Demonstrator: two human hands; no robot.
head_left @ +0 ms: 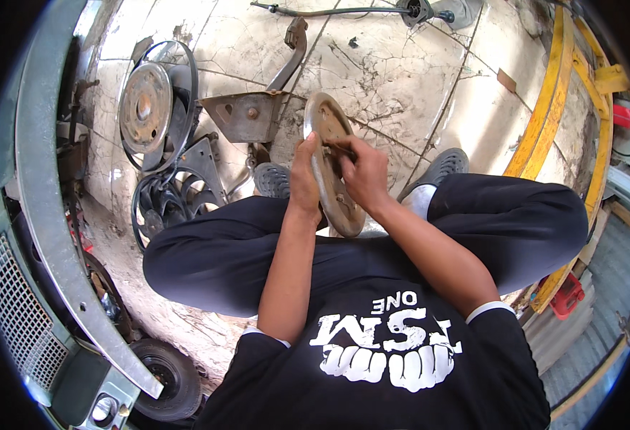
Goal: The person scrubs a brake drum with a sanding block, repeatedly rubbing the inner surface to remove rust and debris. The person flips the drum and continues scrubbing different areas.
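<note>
A round, rusty metal plate (345, 204) with a raised rim stands tilted on edge above my lap, between my knees. My left hand (304, 175) grips its left rim, thumb on top, the other fingers mostly hidden behind it. Curled fingers of my right hand (364, 168) are pinched against the plate's face near its upper middle. Whatever they hold there is too small or too covered to make out. Just beyond my left hand lies a rusty pedal bracket (247, 118) with a pedal arm (291, 57).
To the left lie a rusty wheel-like disc (145, 107) with a black belt, and a black fan (182, 193). A vehicle bumper (43, 179) curves along the left, near a tyre (175, 380). A yellow metal frame (548, 93) borders the right. A black cable (336, 11) lies far ahead.
</note>
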